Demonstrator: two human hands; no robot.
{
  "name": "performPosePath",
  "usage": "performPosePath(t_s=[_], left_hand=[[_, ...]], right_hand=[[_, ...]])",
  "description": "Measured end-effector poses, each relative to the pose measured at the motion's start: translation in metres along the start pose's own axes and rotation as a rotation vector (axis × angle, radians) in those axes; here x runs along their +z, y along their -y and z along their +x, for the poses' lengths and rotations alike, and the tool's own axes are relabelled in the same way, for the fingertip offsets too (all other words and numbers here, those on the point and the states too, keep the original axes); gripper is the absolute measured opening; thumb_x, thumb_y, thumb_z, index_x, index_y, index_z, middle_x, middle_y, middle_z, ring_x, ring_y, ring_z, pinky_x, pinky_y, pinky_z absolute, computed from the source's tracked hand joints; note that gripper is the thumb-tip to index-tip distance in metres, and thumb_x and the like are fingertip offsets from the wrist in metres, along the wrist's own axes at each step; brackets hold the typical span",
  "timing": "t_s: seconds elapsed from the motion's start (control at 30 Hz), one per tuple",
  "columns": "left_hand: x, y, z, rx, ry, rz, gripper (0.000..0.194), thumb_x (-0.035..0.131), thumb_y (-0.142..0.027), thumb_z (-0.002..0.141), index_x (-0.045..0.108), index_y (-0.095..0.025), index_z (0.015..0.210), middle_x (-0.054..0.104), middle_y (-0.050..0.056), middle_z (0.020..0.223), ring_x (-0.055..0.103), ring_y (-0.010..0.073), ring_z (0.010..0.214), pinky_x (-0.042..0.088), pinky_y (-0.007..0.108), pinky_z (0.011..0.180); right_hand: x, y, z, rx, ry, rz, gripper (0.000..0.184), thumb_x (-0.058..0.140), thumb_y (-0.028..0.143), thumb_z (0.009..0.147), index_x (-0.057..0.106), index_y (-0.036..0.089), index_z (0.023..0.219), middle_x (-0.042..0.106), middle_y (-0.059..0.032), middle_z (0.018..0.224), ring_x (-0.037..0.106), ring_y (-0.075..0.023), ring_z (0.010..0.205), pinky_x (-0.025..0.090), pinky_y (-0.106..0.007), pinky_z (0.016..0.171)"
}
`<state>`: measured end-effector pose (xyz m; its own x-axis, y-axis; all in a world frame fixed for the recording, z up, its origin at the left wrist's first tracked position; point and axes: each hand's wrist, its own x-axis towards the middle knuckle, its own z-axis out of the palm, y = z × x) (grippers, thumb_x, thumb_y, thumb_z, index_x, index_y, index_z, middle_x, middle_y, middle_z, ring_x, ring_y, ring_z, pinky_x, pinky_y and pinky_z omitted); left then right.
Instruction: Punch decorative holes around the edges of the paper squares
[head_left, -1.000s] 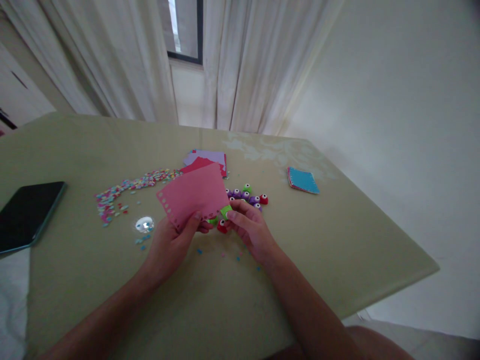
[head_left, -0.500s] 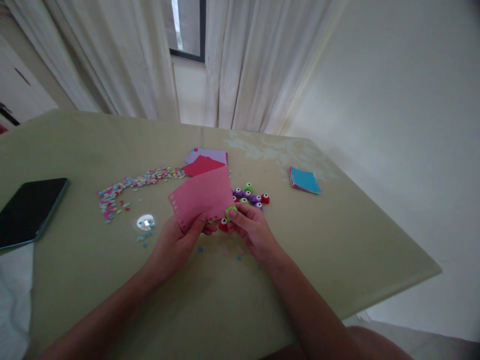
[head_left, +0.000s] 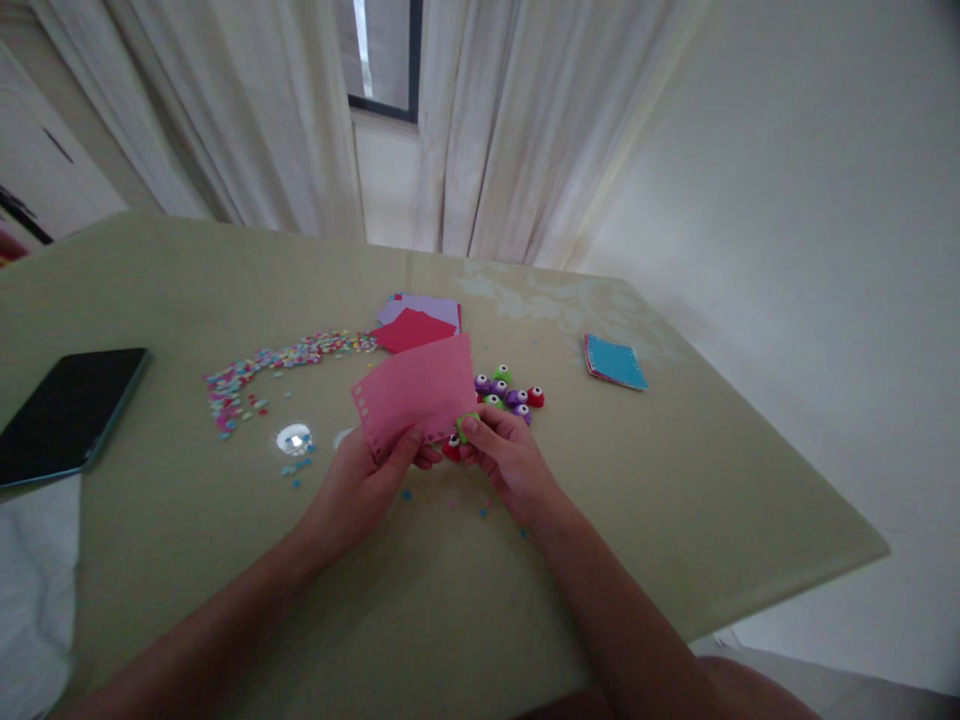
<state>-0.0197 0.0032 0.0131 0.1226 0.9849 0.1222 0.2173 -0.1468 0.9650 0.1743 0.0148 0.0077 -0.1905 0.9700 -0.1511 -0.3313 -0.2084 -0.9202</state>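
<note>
My left hand pinches the lower edge of a pink paper sheet with a row of punched holes along its left side. My right hand is closed round a small green punch at the sheet's lower right corner. A red punch lies on the table just below, between my two hands. Beyond my right hand sits a cluster of several small purple, green and red punches.
A trail of coloured paper bits runs left of the sheet. Stacked red and purple papers lie behind, a blue paper stack at the right, a black phone at the left. The greenish table ends at the right.
The pink sheet and both hands have shifted slightly to the right in view as the camera moved; the grips on sheet and punch stay the same.
</note>
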Motion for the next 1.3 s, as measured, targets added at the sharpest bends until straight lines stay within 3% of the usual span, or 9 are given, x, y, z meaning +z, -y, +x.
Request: performPosePath(t_s=[0.17,1.3], left_hand=[[0.0001,0.0022,0.0005,0.017,-0.001,0.02,0.032,0.059,-0.045,0.097,0.075,-0.022,0.08,0.08,0.005,0.075,0.076,0.023,0.07,0.062,0.033,0.068],[0.0034,0.0022,0.0012,0.041,0.052,-0.05,0.028,0.058,-0.038,0.099,0.074,-0.021,0.084,0.078,0.003,0.074,0.074,0.0195,0.069,0.06,0.028,0.067]], right_hand=[[-0.0015,-0.001,0.0005,0.0,0.013,-0.059,0.041,0.094,0.055,0.073,0.076,0.02,0.082,0.068,0.0001,0.074,0.055,-0.0122,0.063,0.039,-0.026,0.058],[0.0006,0.0016,-0.0018,0.026,-0.049,-0.099,0.042,0.091,0.057,0.075,0.072,0.02,0.082,0.065,0.0012,0.071,0.042,-0.0099,0.054,0.032,-0.026,0.052]])
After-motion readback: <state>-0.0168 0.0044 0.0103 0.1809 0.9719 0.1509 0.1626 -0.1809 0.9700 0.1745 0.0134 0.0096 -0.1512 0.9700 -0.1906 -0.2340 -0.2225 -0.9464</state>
